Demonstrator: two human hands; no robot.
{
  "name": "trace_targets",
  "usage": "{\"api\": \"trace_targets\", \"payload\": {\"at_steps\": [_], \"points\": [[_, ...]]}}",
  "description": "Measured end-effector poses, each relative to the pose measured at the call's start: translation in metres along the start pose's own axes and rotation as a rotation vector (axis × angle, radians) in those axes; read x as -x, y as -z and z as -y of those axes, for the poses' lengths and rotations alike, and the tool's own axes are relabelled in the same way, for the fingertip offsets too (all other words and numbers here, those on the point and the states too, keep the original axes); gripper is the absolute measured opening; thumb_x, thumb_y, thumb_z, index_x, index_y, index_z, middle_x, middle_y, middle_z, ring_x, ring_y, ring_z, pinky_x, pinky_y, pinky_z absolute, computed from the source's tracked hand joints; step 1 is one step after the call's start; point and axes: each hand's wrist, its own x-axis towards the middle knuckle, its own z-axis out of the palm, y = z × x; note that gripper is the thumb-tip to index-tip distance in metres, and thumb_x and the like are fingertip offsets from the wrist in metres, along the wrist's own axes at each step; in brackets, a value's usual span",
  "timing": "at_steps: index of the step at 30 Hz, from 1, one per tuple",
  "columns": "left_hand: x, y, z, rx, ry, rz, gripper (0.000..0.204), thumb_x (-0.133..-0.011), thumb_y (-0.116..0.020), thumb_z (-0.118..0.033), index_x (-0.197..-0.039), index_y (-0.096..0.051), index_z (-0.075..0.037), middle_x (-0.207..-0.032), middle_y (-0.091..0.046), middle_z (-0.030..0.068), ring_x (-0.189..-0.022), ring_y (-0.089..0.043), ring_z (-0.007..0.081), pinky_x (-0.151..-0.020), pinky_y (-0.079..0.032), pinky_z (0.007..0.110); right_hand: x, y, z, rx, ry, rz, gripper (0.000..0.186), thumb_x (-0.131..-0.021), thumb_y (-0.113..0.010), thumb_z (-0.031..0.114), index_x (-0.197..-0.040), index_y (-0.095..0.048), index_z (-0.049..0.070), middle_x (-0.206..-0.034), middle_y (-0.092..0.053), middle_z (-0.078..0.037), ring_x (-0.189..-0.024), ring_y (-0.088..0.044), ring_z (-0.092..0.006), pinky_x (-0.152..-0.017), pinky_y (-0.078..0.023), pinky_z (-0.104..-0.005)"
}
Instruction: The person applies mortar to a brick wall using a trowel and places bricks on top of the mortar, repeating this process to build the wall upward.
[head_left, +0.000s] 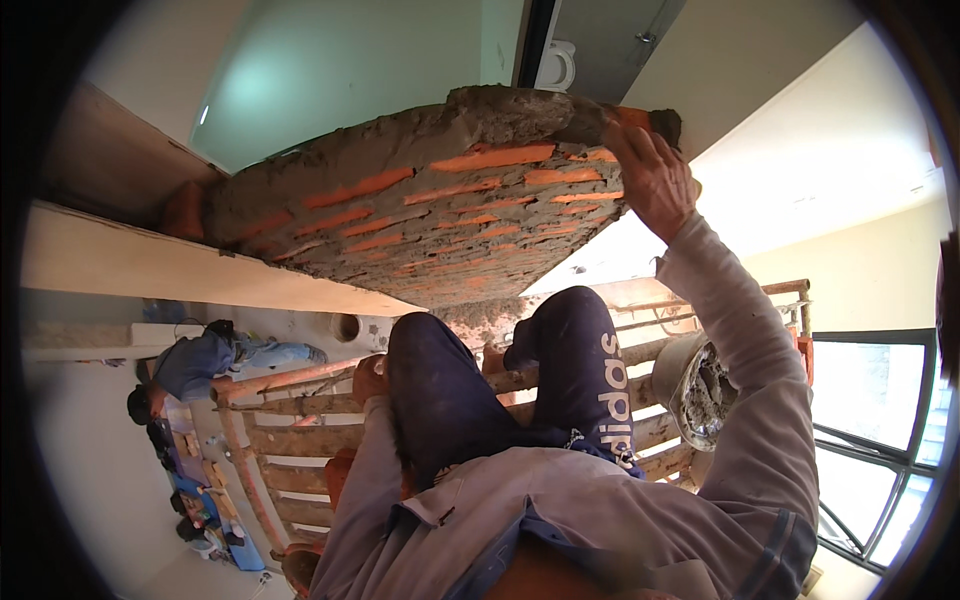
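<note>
A brick wall (400, 225) with orange bricks and grey mortar rises in front of me. Wet grey mortar (510, 112) lies thick along its top. At the right end of that top edge, my right hand (655, 180) is closed on what looks like a trowel (585, 124). Its dark, smooth blade lies against the mortar, and the fingers hide its handle. Beside my left knee, my left hand (370, 380) is closed near the end of a platform rail (300, 378). What its fingers grip, if anything, is hidden.
A slatted platform (305, 440) is under me. To my right, a bucket (695, 395) holds grey mortar. Another person (190, 365) bends over at the lower left, near tools and boards (205, 480). A dark-framed window (870, 400) stands at right, and a white toilet (557, 66) shows beyond the wall.
</note>
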Motion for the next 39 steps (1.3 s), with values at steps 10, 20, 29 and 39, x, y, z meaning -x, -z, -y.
{"api": "trace_targets", "payload": {"at_steps": [10, 20, 29, 39], "points": [[-0.008, -0.013, 0.031, -0.112, 0.002, 0.028, 0.035, -0.084, -0.063, -0.044, -0.101, -0.073, -0.015, -0.106, -0.069, 0.0103, -0.097, -0.065, 0.0308, -0.083, -0.052, 0.042, -0.058, 0.068, -0.003, 0.193, 0.127, -0.093, 0.046, -0.079, -0.067, 0.012, -0.125, -0.058, 0.014, -0.090, -0.059, -0.003, -0.086, -0.061, -0.0208, -0.068, -0.052, -0.0369], [-0.003, -0.009, 0.016, -0.098, -0.007, 0.009, 0.034, -0.086, -0.061, -0.043, -0.101, -0.072, -0.015, -0.098, -0.070, 0.0109, -0.092, -0.066, 0.0329, -0.078, -0.054, 0.044, -0.072, 0.064, -0.009, 0.397, 0.341, 0.164, 0.032, -0.084, -0.063, 0.017, -0.116, -0.060, 0.014, -0.107, -0.061, 0.001, -0.098, -0.059, -0.0196, -0.078, -0.050, -0.0356], [-0.003, -0.004, 0.010, -0.095, 0.041, 0.070, 0.030, -0.086, -0.059, -0.038, -0.106, -0.070, -0.018, -0.108, -0.068, 0.0106, -0.099, -0.065, 0.0319, -0.081, -0.052, 0.044, 0.050, 0.057, -0.015, -0.250, -0.267, -0.033, 0.023, -0.093, -0.053, 0.013, -0.115, -0.056, 0.008, -0.079, -0.061, -0.008, -0.064, -0.060, -0.0258, -0.053, -0.048, -0.0346], [-0.009, -0.015, 0.021, -0.103, 0.038, 0.074, 0.035, -0.088, -0.057, -0.042, -0.108, -0.070, -0.018, -0.108, -0.068, 0.0082, -0.099, -0.065, 0.0311, -0.081, -0.052, 0.044, 0.063, -0.056, 0.174, -1.341, -0.847, 0.018, 0.029, -0.101, -0.049, 0.029, -0.104, -0.049, 0.000, -0.060, -0.049, -0.006, -0.051, -0.052, -0.0224, -0.047, -0.043, -0.0343]]}}
